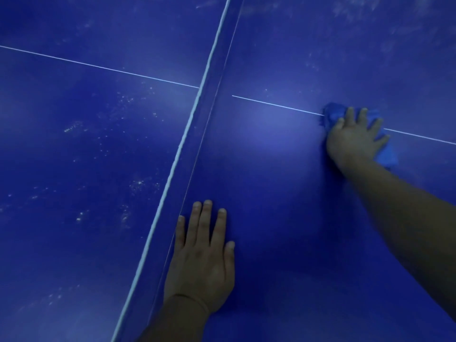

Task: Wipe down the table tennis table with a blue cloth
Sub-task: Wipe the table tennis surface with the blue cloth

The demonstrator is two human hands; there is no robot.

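The dark blue table tennis table [271,174] fills the view. My right hand [355,137] presses flat, fingers spread, on a crumpled blue cloth [385,156] lying over the thin white centre line [276,105] at the right. Parts of the cloth stick out above and to the right of the hand. My left hand [204,257] rests flat on the table surface near the bottom, fingers straight, just right of the net.
The net [197,124] with a white top band runs diagonally from top centre to bottom left. Pale dust specks [128,183] dot the table half left of the net. Faint smears [350,11] show at the far right top.
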